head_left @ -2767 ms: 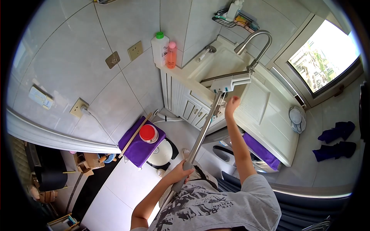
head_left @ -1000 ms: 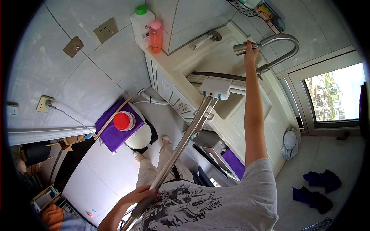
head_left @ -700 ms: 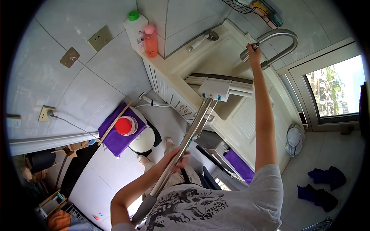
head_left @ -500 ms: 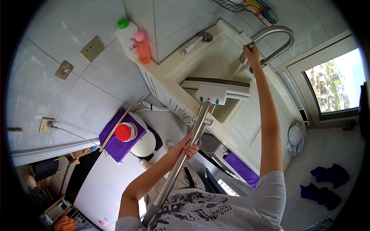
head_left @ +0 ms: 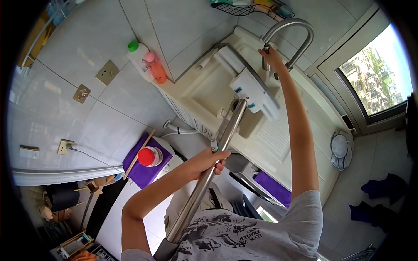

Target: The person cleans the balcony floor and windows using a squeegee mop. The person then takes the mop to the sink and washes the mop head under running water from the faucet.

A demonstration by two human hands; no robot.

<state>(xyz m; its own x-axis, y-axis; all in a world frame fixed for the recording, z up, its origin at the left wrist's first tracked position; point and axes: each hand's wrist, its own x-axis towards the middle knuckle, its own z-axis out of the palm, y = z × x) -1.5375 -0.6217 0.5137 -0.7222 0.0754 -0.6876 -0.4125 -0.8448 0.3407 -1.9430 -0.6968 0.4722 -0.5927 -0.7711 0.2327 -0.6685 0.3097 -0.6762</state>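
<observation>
My left hand (head_left: 211,164) is wrapped round the metal pole (head_left: 196,193) of a mop, about halfway along it. The white mop head (head_left: 248,89) with its grey edge is tilted over the sink basin (head_left: 202,93). My right hand (head_left: 271,57) grips the spray head of the curved metal faucet (head_left: 310,35), above the back of the basin. Whether water runs from the spout cannot be made out. The lower end of the pole, with its grey grip (head_left: 165,250), lies against the shirt.
A green-capped bottle (head_left: 138,56) and a pink-capped bottle (head_left: 156,68) stand at the sink's left corner. A red-lidded jar (head_left: 147,156) and a wooden stick (head_left: 140,153) lie on purple cloth (head_left: 141,174). The window (head_left: 374,71) is at right. Dark cloths (head_left: 383,189) hang on the right wall.
My right hand went up to the faucet and took hold of it. My left hand slid up the pole. The mop head has turned from lying across the basin to a steep slant.
</observation>
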